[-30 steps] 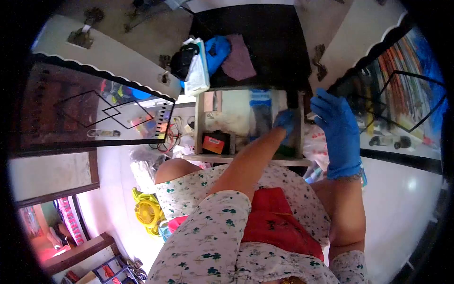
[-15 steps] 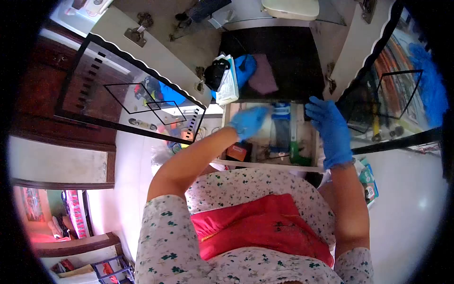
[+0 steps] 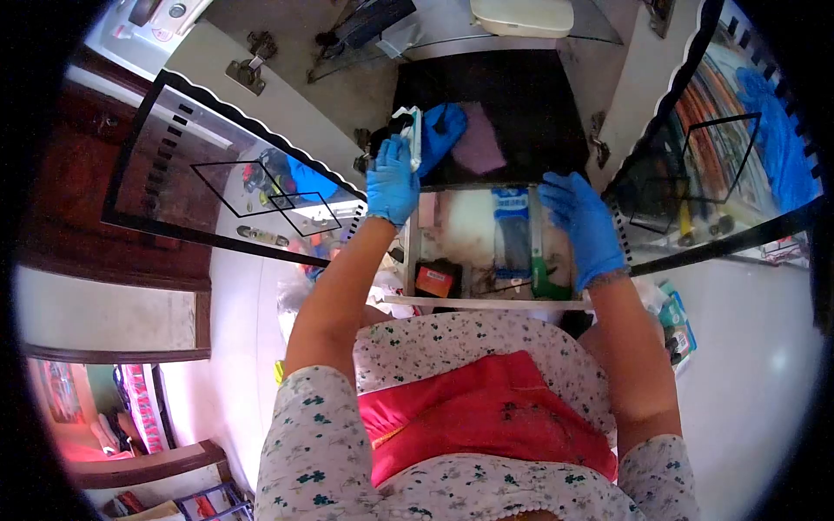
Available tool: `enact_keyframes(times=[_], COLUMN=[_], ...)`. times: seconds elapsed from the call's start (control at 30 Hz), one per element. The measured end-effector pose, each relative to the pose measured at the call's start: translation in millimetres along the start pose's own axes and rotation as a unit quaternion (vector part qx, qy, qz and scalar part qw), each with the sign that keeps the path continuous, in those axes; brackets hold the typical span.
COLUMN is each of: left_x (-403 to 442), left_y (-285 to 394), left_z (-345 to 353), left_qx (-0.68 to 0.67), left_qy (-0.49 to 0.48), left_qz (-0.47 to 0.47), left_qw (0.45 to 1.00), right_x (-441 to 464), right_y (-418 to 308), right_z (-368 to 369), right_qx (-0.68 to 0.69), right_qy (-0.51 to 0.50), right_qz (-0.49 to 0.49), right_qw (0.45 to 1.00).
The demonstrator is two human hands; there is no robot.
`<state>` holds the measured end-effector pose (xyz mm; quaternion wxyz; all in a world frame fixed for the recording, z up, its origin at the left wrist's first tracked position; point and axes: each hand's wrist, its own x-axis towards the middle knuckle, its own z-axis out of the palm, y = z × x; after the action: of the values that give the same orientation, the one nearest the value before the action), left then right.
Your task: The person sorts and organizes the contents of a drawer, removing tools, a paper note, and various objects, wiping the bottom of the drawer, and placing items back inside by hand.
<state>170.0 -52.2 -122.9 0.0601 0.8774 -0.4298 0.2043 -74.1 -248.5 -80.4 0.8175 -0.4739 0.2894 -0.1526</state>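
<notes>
My left hand, in a blue glove, is at the left of the cabinet floor, closed against a thin white box. The hand covers most of the box and part of a black item beside it. My right hand, also gloved, lies over the right side of the open drawer with its fingers stretched out, holding nothing visible. Inside the drawer are a blue-and-dark packet, a green-handled tool and a black-and-orange box.
Behind the left hand, a blue cloth-like item and a purple cloth lie on the black cabinet floor. Glass doors stand open at left and right. Hinges project from the cabinet sides.
My left hand has moved from over the drawer up and left to the white box, which now stands more edge-on. My right hand stays at the drawer's right side.
</notes>
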Motion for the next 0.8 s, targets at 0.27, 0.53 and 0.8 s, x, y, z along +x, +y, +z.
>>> enact_keyframes(times=[0.27,0.53,0.8], left_x=[-21,-69,-86], left_y=[-9,51,69], left_z=[-28,-120,-151], left_qx=[-0.36,-0.639,-0.263], left_qy=[0.116,-0.003,-0.094], left_qz=[-0.125,-0.352,0.191], left_qw=[0.917,0.684,0.941], right_x=[3,18,3], right_y=[8,26,11], right_z=[10,12,4], right_qx=[0.01,0.048,0.214], right_qy=[-0.032,-0.083,-0.231], right_qz=[0.064,0.089,0.067], right_qw=[0.997,0.991,0.947])
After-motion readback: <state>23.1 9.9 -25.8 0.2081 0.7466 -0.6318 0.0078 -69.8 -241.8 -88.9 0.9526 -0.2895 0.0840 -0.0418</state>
